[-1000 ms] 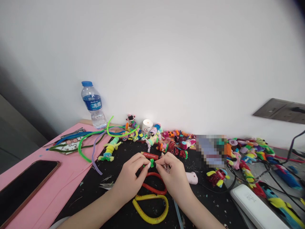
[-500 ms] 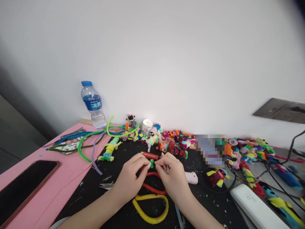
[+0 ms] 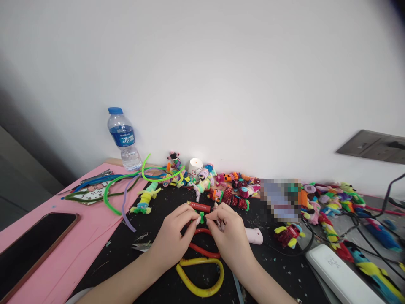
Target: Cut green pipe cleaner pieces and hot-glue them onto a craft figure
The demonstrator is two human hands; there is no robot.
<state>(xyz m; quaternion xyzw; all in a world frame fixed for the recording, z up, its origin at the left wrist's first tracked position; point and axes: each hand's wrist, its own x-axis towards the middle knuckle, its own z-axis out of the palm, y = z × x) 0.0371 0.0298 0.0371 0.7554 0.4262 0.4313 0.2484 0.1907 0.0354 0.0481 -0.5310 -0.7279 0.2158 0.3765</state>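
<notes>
Between my two hands is a small bright green pipe-cleaner piece [image 3: 201, 217], with a tiny dark bit at its right side. My left hand [image 3: 175, 230] pinches it from the left between thumb and index finger. My right hand [image 3: 229, 232] is closed in a pinch on its right side; the fingertips partly cover the piece. Under my hands lie scissors with a yellow handle loop [image 3: 202, 289] and a red one; their blades [image 3: 142, 246] show left of my left wrist. A red lighter-like stick [image 3: 200, 207] lies just behind the fingers. A pale pink tool handle [image 3: 254, 236] sticks out beyond my right hand.
Pipe-cleaner figures line the wall, with a white cup [image 3: 195, 168] among them. Loose pipe cleaners [image 3: 110, 202] and a water bottle [image 3: 123, 139] are at the left, near a phone [image 3: 34, 249]. Black cables [image 3: 311, 240] and a white power bank [image 3: 341, 270] lie right.
</notes>
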